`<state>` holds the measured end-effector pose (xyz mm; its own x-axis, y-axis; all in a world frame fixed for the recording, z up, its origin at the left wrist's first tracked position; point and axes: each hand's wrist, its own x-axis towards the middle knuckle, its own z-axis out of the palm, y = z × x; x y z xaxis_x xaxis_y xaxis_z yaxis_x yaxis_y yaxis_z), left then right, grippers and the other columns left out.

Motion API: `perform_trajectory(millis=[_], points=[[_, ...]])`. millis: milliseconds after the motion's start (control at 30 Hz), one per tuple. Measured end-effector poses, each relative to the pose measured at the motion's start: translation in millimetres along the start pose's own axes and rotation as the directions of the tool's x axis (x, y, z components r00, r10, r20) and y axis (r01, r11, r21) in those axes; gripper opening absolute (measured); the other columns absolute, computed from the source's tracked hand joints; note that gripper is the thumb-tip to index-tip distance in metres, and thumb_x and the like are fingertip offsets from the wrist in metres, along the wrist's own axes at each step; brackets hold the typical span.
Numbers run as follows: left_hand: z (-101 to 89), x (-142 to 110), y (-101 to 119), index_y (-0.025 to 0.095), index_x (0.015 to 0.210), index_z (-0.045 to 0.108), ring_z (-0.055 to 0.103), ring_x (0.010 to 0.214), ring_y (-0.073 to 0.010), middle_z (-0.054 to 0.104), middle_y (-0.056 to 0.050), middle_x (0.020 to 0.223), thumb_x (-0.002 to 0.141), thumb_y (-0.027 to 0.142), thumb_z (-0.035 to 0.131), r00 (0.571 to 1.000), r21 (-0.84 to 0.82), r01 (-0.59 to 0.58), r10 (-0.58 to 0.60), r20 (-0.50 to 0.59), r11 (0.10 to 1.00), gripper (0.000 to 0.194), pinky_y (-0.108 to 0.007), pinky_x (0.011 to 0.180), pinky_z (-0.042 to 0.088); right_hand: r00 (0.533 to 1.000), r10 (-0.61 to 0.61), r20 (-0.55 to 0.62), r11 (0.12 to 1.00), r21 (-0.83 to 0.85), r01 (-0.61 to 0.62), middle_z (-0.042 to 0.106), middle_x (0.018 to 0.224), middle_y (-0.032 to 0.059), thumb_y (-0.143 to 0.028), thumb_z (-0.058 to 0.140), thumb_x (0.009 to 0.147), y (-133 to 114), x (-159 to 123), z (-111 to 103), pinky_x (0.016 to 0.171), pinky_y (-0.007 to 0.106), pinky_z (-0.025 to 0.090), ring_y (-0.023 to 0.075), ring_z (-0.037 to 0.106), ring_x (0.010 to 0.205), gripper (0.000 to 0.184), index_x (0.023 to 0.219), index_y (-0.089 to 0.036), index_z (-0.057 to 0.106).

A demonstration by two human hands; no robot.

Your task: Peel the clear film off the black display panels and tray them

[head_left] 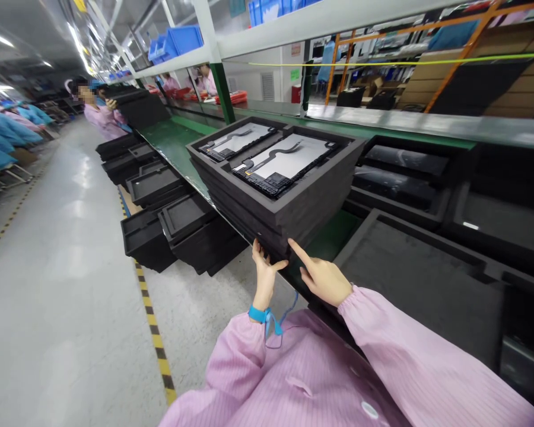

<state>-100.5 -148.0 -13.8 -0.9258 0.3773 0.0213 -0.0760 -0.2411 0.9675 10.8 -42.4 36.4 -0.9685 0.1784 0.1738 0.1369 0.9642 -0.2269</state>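
A stack of black foam trays (pixel 293 207) stands on the green conveyor table (pixel 169 142), its near corner toward me. The top tray holds two flat grey panels (pixel 285 160) with black flex cables. My left hand (pixel 264 270) pinches the stack's lower near corner, thumb against the front edge and fingers underneath. My right hand (pixel 323 276) rests beside it, index finger stretched out against the bottom edge of the stack, the other fingers curled. A blue wrist strap (pixel 260 314) with a cord circles my left wrist.
More black trays (pixel 409 172) lie on the table to the right, and a large empty tray (pixel 427 279) sits in front of me. Stacks of empty trays (pixel 169 225) stand on the floor at left. A person in pink (pixel 100 115) carries trays farther down the line.
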Motion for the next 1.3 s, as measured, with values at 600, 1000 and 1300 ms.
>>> perform_trajectory(millis=[600, 1000, 1300], points=[[11.6, -8, -26, 0.023, 0.137, 0.041, 0.032, 0.136, -0.0330, 0.033, -0.011, 0.151, 0.089, 0.039, 0.054, 0.970, 0.065, -0.102, 0.113, -0.214, 0.993, 0.052, -0.061, 0.109, 0.025, 0.999, -0.027, -0.024, 0.990, 0.136, 0.030, 0.059, 0.084, 0.0010, -0.007, 0.054, 0.089, 16, -3, 17, 0.074, 0.030, 0.050, 0.0145, 0.058, 0.077, 0.008, 0.091, -0.012, 0.060], [12.0, 4, -25, 0.021, 0.134, 0.045, 0.040, 0.131, -0.0316, 0.041, -0.012, 0.145, 0.089, 0.035, 0.056, 0.979, 0.028, -0.100, 0.104, -0.177, 0.995, 0.048, -0.059, 0.106, 0.032, 0.977, -0.083, -0.198, 0.996, 0.014, 0.087, 0.053, 0.099, 0.0102, -0.007, 0.036, 0.086, 10, -2, 15, 0.076, 0.034, 0.048, 0.0221, 0.054, 0.085, 0.050, 0.136, -0.014, 0.041], [8.5, 9, -7, 0.019, 0.129, 0.048, 0.049, 0.123, -0.0293, 0.049, -0.012, 0.136, 0.089, 0.032, 0.056, 0.986, 0.069, -0.083, 0.092, -0.139, 0.994, 0.043, -0.056, 0.102, 0.038, 0.970, -0.125, -0.210, 0.990, -0.086, 0.109, 0.051, 0.098, 0.0085, -0.003, 0.039, 0.083, -3, 3, 16, 0.074, 0.036, 0.044, 0.0244, 0.050, 0.084, 0.077, 0.151, -0.018, 0.004]])
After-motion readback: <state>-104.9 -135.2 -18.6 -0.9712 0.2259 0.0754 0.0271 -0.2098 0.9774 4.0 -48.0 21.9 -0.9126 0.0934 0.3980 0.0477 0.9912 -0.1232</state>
